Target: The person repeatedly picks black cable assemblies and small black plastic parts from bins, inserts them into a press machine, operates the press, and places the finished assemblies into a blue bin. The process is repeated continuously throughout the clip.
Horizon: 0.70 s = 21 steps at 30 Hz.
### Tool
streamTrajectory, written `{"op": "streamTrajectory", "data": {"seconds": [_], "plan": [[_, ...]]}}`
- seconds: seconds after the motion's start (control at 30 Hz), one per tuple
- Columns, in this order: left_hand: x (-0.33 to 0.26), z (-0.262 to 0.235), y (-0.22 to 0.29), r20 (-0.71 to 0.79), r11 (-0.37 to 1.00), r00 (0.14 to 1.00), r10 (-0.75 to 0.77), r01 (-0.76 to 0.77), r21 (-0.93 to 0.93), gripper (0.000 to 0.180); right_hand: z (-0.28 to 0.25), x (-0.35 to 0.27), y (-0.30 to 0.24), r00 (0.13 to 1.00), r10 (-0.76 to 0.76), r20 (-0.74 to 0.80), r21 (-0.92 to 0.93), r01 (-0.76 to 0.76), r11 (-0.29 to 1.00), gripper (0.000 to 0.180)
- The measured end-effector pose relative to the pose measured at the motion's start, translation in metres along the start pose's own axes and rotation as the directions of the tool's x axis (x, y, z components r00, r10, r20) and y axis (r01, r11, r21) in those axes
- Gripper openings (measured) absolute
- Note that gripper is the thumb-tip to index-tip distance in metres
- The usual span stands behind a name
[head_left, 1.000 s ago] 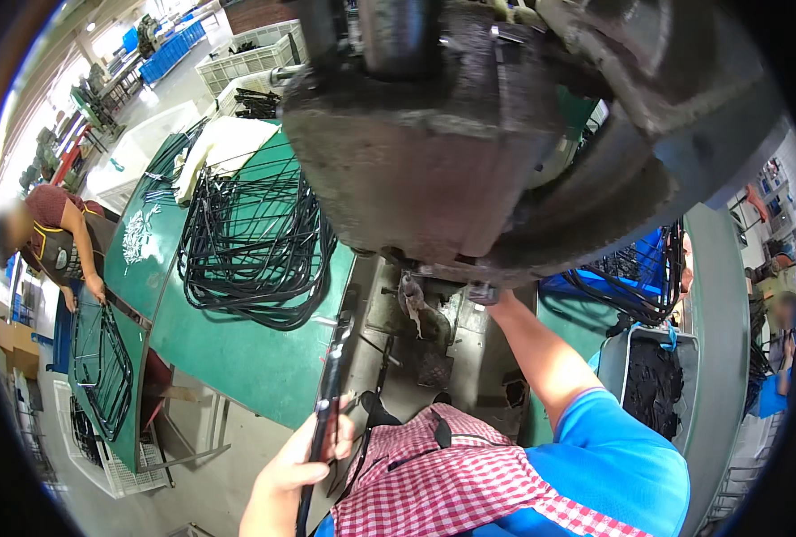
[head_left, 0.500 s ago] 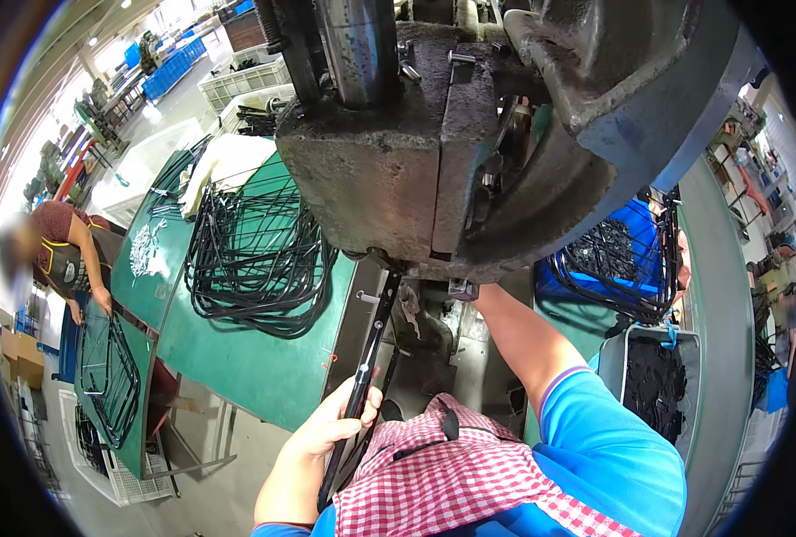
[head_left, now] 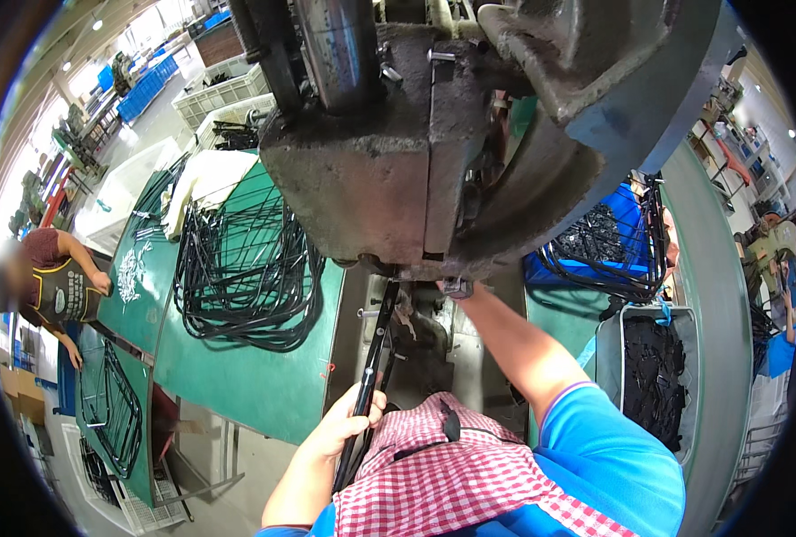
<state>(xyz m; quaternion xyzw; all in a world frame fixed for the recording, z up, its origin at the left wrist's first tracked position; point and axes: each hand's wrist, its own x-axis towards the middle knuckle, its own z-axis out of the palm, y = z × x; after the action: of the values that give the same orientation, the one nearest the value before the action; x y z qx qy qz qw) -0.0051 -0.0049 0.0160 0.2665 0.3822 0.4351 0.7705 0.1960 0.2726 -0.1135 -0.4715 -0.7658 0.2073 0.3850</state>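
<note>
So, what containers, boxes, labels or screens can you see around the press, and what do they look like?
No labels, signs or screens can be made out.
Blue crate: right of the press, rectangular, holding black wire parts.
Grey bin: lower right, rectangular, filled with small black pieces.
White slotted crates: upper left, beyond the green table.
Cardboard box: far left edge, brown.

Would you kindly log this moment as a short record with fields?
Left hand: grips a long black metal bar, tilted up toward the press.
Right hand: hidden under the press head.
Green table: carries a pile of black wire frames.
Right side: grey bin of black parts.
Far left: another person.
</note>
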Motion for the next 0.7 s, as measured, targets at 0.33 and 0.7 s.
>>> {"op": "streamTrajectory", "data": {"seconds": [0.33,0.7], "plan": [[0.004,0.004,-0.005,-0.078,0.999,0.997,0.014,-0.016,-0.035,0.099,-0.056,0.001,-0.143,0.987,-0.15,-0.058,0.405,0.16,0.9,0.018],[0.001,-0.013,-0.009,0.034,0.999,0.998,0.045,-0.045,0.0,0.092,-0.191,-0.104,-0.06,0.821,-0.049,-0.569,-0.084,0.001,0.996,0.049]]}}
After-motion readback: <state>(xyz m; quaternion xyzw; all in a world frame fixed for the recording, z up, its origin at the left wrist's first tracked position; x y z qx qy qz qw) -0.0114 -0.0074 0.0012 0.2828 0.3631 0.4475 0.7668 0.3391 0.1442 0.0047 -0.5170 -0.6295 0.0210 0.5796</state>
